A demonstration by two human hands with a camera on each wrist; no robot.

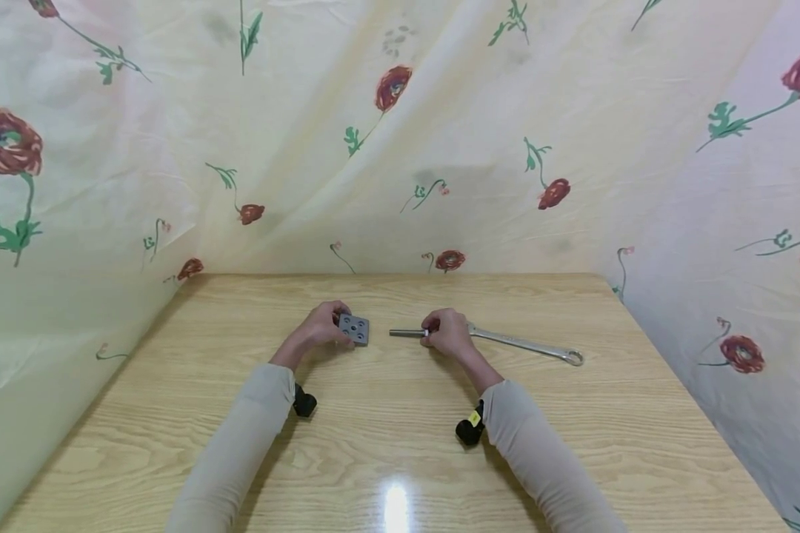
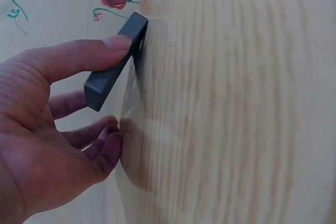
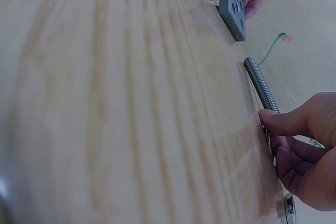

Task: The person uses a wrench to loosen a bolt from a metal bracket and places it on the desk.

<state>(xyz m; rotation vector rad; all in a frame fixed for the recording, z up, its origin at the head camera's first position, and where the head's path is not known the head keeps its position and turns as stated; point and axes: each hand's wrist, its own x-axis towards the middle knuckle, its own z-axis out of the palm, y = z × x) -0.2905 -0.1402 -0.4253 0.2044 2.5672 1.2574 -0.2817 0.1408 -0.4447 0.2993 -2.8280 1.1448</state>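
Observation:
My left hand (image 1: 323,323) grips a square grey metal plate (image 1: 354,330) by its left side, with the thumb on the near edge. Several round holes show in the plate's face. In the left wrist view the plate (image 2: 115,64) appears edge-on, tilted just off the wood. Between thumb and fingers, my right hand (image 1: 449,332) pinches a steel threaded rod (image 1: 407,333). Its threaded end points left at the plate, a short gap away; the other end is hidden in the hand. A long combination wrench (image 1: 527,344) lies just right of that hand, its ring end outward.
Both hands work over a light wooden table (image 1: 387,414). Flower-printed cloth (image 1: 307,148) hangs behind it and along both sides. Black wrist cameras (image 1: 304,402) sit under the two sleeves, close above the tabletop. A bright reflection lies near the front.

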